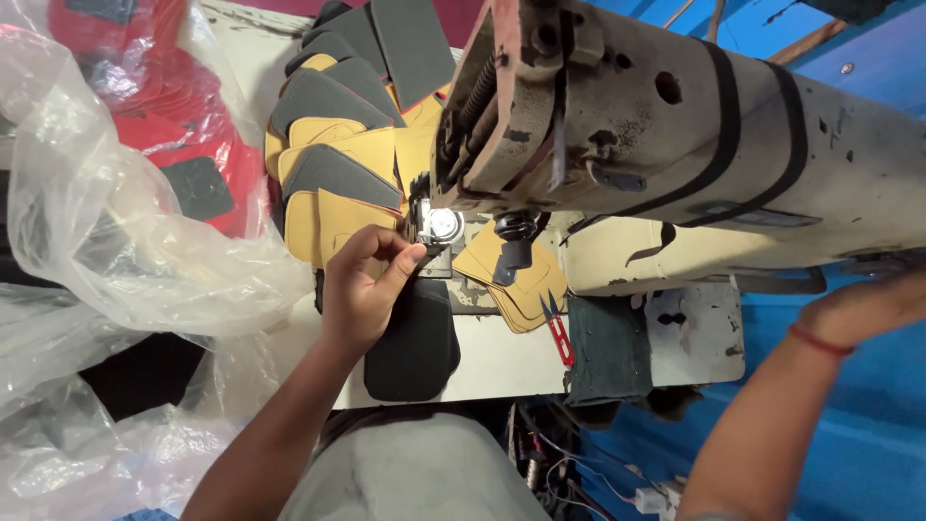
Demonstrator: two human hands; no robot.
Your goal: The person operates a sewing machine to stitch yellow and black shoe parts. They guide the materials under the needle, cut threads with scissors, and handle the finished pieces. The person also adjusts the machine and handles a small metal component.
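A worn, cream-coloured sewing machine (694,125) fills the upper right of the frame, its arm running from the centre out to the right edge. Crumpled clear plastic sheeting (106,241) covers the left side, with red pieces (145,106) showing through it at upper left. A fanned stack of yellow and grey cut pieces (338,154) lies at upper centre on the pale tabletop (502,357). Just below the needle area sits a black fabric piece (415,342), and the left hand (362,285) pinches its upper edge with fingers closed narrow. The right hand (868,309) rests at the right edge under the machine arm; its grip cannot be told. Small red thread snips (557,333) lie at centre.
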